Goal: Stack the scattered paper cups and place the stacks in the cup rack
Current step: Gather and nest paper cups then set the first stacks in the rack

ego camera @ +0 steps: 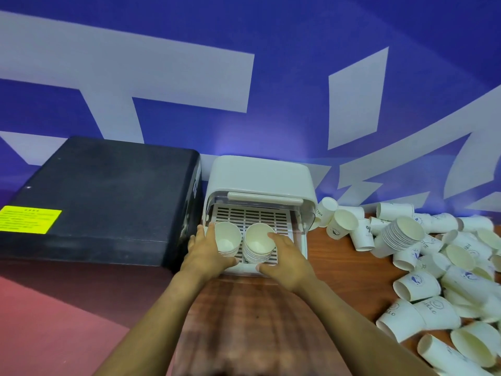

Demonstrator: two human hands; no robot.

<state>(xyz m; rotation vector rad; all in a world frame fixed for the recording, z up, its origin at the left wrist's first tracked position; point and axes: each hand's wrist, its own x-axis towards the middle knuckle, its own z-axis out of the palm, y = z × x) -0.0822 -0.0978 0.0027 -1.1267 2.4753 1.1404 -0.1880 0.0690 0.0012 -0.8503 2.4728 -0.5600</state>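
White scattered cups read "HELLO" beside rack.

Wall: blue wall with large pale grey shapes, filling the upper frame.
Table: reddish-brown wooden table, lower right.
Floor: pinkish-red floor, lower left.
Box: black box with yellow label, left.
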